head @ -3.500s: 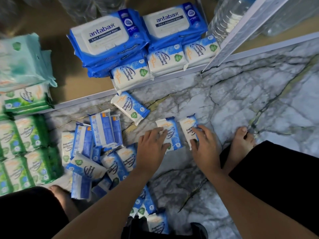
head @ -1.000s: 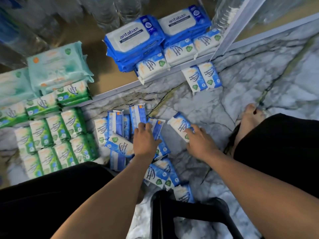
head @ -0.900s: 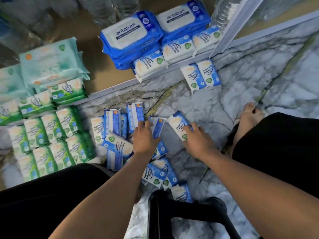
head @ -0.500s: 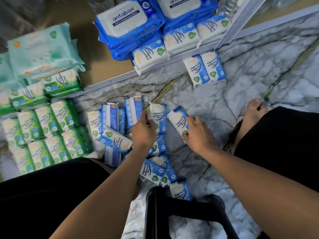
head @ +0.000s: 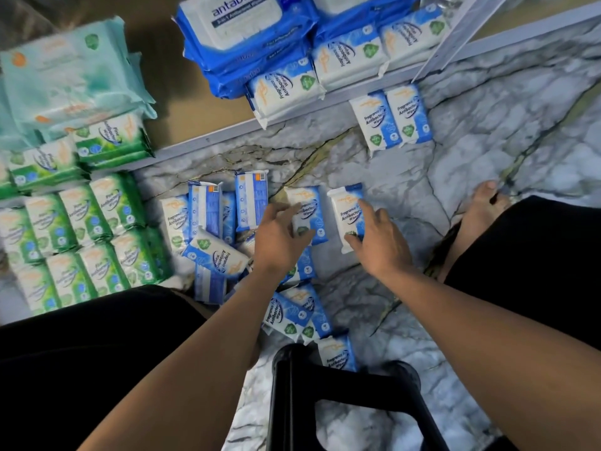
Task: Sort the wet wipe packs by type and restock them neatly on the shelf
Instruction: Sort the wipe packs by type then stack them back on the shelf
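Wet wipe packs (head: 214, 255) in blue wrappers lie in a loose heap on the marble floor (head: 487, 164), just in front of the shelf (head: 182, 102), some face up and some face down. From my feed, the left hand (head: 279, 242) grips a first blue pack (head: 309, 209), fingers over its face and thumb at its lower edge. The right hand (head: 380, 245) grips a second blue pack (head: 344, 209) the same way. The two packs sit side by side, upright in the picture, close together on the floor.

On the shelf I see large blue packs (head: 247, 24) stacked at the back, with small blue packs (head: 286, 89) lined along the front edge. To their left the shelf holds large teal packs (head: 71, 70) with small green packs (head: 110, 138) in front. More green packs (head: 87, 236) lie in tidy rows on the floor below. A pair of blue packs (head: 393, 117) lies together near the shelf edge. A black stool (head: 325, 402) stands nearest me.
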Available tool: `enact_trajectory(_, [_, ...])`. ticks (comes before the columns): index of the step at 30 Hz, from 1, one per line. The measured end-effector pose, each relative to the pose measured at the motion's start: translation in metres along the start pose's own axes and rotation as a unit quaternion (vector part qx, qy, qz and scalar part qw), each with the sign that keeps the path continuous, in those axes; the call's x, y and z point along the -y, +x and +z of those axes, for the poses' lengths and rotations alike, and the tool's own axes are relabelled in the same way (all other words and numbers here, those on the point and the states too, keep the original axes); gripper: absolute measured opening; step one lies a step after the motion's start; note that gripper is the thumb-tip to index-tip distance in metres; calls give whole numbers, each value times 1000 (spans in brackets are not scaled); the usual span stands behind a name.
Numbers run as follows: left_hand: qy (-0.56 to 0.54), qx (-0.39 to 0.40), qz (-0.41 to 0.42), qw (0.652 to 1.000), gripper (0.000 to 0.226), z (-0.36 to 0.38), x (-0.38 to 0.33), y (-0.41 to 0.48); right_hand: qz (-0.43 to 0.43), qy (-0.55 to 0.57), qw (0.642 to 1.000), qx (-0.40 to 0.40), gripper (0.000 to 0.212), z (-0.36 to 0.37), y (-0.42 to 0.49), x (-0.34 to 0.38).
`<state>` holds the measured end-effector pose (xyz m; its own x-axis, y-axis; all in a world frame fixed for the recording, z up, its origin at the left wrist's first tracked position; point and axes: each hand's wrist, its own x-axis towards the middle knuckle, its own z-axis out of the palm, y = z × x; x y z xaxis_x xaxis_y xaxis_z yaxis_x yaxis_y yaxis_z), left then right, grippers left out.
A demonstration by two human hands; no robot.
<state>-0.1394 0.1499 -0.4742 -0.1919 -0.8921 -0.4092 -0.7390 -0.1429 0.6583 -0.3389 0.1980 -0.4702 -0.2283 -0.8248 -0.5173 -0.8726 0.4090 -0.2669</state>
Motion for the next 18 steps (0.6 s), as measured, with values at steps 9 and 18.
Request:
enact_trajectory(9, [184,-36,99,977,54,14,-4,13,-132,-94,985,-51,60,1,5,-17])
enact_trajectory(18, [272,-34,143,951,62,15,-6,49,-154,-171,968,-97,61,-13,54,-9])
